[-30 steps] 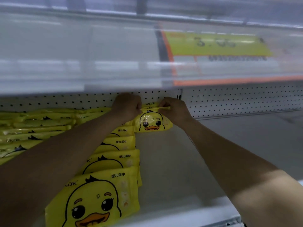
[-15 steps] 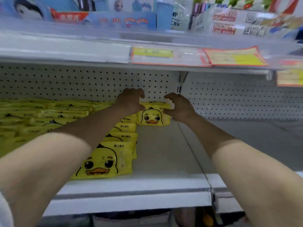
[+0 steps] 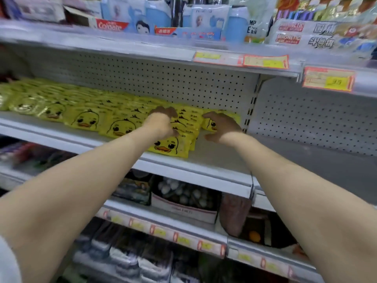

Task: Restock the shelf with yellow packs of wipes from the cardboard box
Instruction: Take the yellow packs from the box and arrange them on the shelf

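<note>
placement seeming done. right hand (image 3: pixel 222 124) hovering, fingers spread, grasping nothing, beside rear pack (image 3: pixel 209 125). left hand (image 3: pixel 161 123) curling over yellow packs (image 3: pixel 122 127) lying on shelf (image 3: pixel 214 158); grip unclear. cardboard box not showing; next move calling for fetching another pack there.

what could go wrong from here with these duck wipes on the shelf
1. The lone pack behind the right hand seems propped up with bare shelf in front of it, so it could slump forward.
2. The front pack of the neighbouring row lies close to the shelf's edge, just under the left hand. A brushing wrist might drag it off.
</note>
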The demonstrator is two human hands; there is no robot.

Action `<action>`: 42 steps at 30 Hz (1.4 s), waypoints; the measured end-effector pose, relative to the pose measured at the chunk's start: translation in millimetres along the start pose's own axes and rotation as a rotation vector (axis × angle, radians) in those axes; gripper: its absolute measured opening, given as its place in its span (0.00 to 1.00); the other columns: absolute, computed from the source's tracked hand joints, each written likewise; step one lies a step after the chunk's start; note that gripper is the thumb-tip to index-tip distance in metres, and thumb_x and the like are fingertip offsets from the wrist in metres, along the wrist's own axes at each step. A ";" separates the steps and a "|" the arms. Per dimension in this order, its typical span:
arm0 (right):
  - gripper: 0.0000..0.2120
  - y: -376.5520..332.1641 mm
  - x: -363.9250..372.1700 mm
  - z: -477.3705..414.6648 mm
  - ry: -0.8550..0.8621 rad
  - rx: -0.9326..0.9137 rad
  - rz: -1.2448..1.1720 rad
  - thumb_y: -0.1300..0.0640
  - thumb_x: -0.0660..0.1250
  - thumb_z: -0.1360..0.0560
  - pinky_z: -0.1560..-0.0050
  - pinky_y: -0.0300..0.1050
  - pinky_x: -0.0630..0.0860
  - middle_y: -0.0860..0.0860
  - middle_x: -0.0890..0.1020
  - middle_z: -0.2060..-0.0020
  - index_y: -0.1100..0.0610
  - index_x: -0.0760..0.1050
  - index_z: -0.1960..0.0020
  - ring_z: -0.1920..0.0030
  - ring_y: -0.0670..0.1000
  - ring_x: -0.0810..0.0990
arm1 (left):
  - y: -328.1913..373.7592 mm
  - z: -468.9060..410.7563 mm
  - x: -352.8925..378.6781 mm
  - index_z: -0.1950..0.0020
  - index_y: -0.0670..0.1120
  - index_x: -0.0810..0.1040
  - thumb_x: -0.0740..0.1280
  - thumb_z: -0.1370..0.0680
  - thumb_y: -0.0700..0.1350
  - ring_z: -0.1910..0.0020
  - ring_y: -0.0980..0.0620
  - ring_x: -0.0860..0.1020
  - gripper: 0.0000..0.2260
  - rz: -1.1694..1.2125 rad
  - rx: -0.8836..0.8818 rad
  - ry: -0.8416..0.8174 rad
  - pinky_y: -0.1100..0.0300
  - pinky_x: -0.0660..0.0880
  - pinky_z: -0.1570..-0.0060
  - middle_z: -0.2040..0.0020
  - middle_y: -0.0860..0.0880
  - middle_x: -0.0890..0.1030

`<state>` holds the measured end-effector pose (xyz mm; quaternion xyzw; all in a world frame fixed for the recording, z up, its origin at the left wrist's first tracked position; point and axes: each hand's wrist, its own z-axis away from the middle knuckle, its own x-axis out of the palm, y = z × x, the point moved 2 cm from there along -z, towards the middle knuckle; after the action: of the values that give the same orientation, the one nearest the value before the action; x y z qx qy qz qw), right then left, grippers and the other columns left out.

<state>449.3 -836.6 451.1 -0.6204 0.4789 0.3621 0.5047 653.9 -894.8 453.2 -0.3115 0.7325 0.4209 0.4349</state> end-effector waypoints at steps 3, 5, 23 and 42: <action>0.35 -37.1 15.3 20.2 -0.017 -0.037 -0.011 0.49 0.75 0.28 0.35 0.52 0.73 0.52 0.70 0.28 0.43 0.64 0.26 0.31 0.57 0.71 | -26.1 52.6 -9.1 0.31 0.50 0.72 0.77 0.30 0.51 0.38 0.41 0.71 0.29 -0.032 -0.067 0.022 0.49 0.72 0.39 0.37 0.43 0.72; 0.34 -62.5 29.6 32.7 -0.022 -0.083 -0.036 0.49 0.76 0.29 0.36 0.53 0.73 0.52 0.72 0.30 0.44 0.65 0.27 0.32 0.57 0.72 | -44.7 86.3 -18.4 0.31 0.51 0.71 0.76 0.29 0.50 0.34 0.40 0.67 0.28 -0.036 -0.126 0.038 0.47 0.69 0.36 0.34 0.43 0.70; 0.31 -375.4 183.6 52.7 -0.216 -0.521 -0.078 0.48 0.76 0.31 0.39 0.52 0.74 0.50 0.74 0.36 0.45 0.70 0.31 0.36 0.53 0.72 | -320.3 288.4 -101.3 0.33 0.52 0.72 0.75 0.30 0.51 0.34 0.38 0.68 0.26 -0.170 -0.546 0.038 0.43 0.71 0.37 0.34 0.42 0.69; 0.31 -556.8 423.2 9.2 -0.565 -0.538 -0.050 0.47 0.76 0.30 0.35 0.53 0.71 0.53 0.72 0.32 0.48 0.70 0.30 0.32 0.56 0.70 | -592.1 360.5 -58.4 0.30 0.54 0.70 0.77 0.30 0.52 0.32 0.41 0.67 0.30 -0.149 -0.759 -0.205 0.45 0.72 0.37 0.32 0.44 0.69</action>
<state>1102.1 -906.7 209.8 -0.6180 0.1934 0.6189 0.4446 1301.1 -836.9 204.6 -0.4587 0.4531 0.6580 0.3891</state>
